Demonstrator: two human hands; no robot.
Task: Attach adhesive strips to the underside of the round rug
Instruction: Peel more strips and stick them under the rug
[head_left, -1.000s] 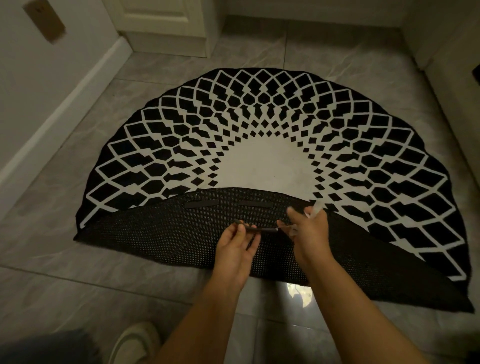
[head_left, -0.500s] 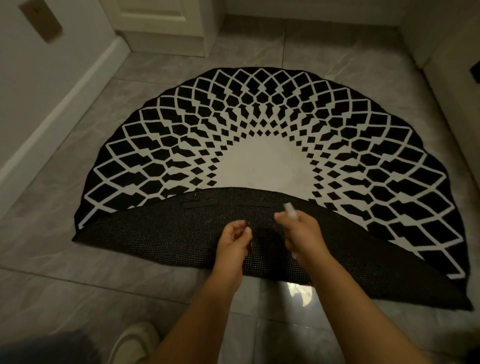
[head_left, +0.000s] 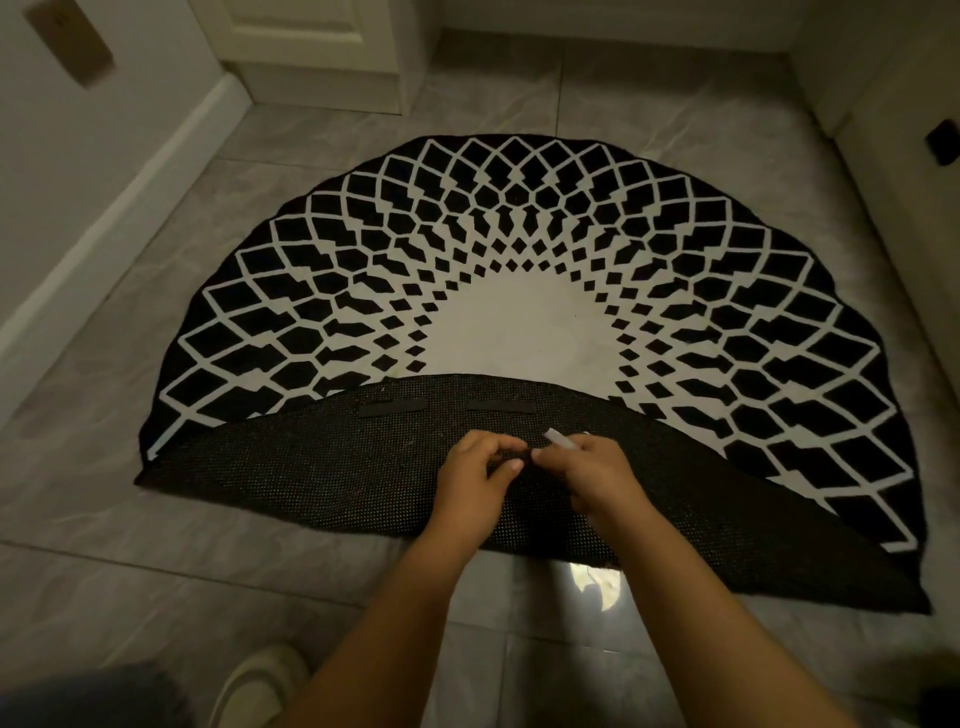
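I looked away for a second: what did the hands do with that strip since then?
The hands drew together: a second ago the dark strip was stretched between them; now the left hand and right hand pinch it close together. The white backing remains in the right hand. Rug and two stuck strips unchanged.

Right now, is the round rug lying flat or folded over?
Folded over. The rug's near part is flipped back onto the patterned top, exposing the dark dotted underside, where two strips already sit.

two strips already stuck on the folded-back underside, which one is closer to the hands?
The right strip: it lies just beyond the fingers, while the left strip sits farther off to the left, near the fold's edge on the rug.
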